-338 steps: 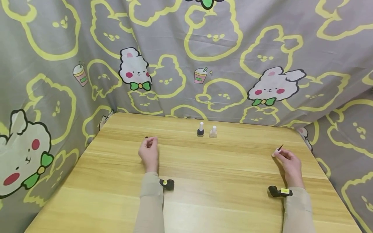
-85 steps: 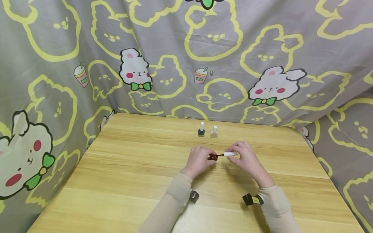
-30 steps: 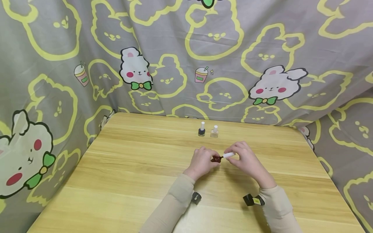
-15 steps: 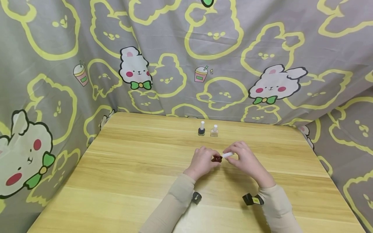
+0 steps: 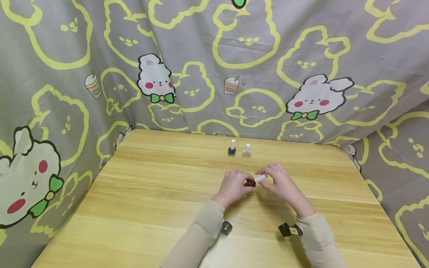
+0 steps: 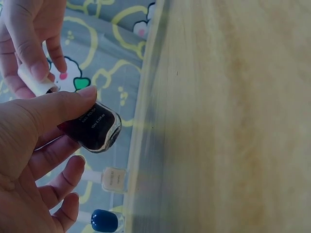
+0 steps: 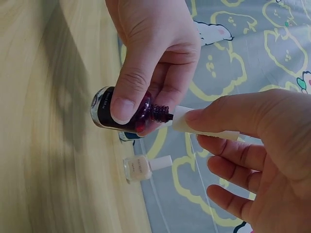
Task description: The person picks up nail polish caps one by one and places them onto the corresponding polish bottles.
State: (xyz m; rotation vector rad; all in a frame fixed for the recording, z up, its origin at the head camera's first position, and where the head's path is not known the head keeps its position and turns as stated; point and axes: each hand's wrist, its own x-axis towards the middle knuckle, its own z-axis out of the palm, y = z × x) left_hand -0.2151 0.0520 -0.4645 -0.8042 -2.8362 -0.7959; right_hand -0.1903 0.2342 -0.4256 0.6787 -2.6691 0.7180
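Observation:
Between thumb and fingers, my left hand (image 5: 232, 187) pinches a dark red nail polish bottle (image 7: 124, 109), tilted with its threaded neck toward the right hand. My right hand (image 5: 281, 184) pinches the white brush cap (image 5: 260, 178) at the bottle's mouth. In the right wrist view a short dark length of the brush stem (image 7: 170, 117) shows between cap and neck; the brush's lower part is hidden inside the bottle. Both hands are above the wooden table (image 5: 151, 208).
Two capped nail polish bottles stand upright toward the back of the table: a dark blue one (image 5: 231, 150) and a pale beige one (image 5: 246, 152). A grey curtain (image 5: 197, 41) with cartoon animals hangs behind the table's back edge.
From far apart, both hands have come together at the table's middle. The brush has gone from outside the bottle into its neck, and the cap has moved left, close to the mouth.

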